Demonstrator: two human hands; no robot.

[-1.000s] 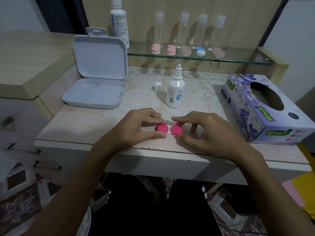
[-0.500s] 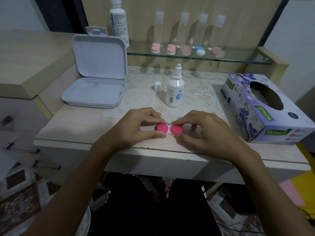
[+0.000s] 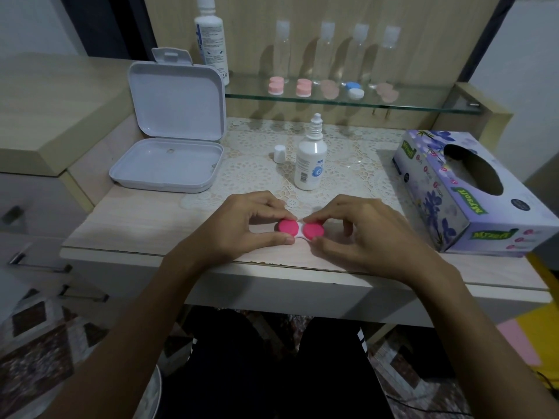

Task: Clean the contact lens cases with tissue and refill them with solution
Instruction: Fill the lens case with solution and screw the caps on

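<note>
A contact lens case (image 3: 300, 230) with two bright pink caps and a white body lies near the table's front edge. My left hand (image 3: 242, 228) pinches the left pink cap between thumb and fingers. My right hand (image 3: 363, 234) pinches the right pink cap the same way. Behind them a small white solution bottle (image 3: 310, 160) stands upright with its nozzle bare, and its white cap (image 3: 279, 153) stands beside it on the left. A purple flowered tissue box (image 3: 472, 195) lies at the right, no tissue sticking out of its opening.
An open white plastic box (image 3: 169, 164) sits at the left, lid upright. A glass shelf (image 3: 423, 102) at the back carries several other lens cases (image 3: 304, 87), clear bottles and a tall white bottle (image 3: 211, 37). A lace mat (image 3: 251, 173) covers the table's middle.
Both hands stay on the pink caps; the fingers have shifted only slightly around them. The case has not moved.
</note>
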